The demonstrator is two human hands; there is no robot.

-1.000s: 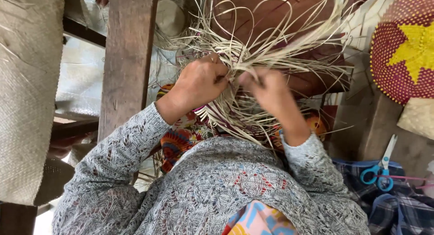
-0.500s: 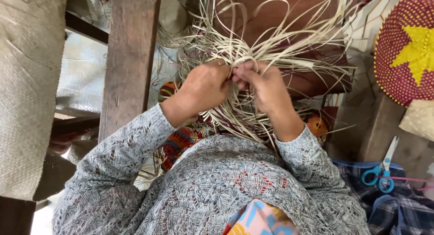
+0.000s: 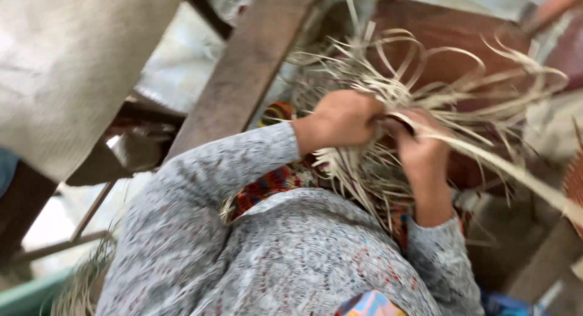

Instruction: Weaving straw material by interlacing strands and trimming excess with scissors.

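Gripping the pale straw strips (image 3: 388, 109) just right of the wooden post (image 3: 243, 73), left hand (image 3: 343, 118) and right hand (image 3: 419, 149) are both closed on them; loose ends may tangle or slip free.

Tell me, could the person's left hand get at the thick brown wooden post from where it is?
Probably yes. The left hand is closed on the pale straw strips beside the right hand, and the brown wooden post stands just to its left with nothing visible between them. It would have to release the strips first.
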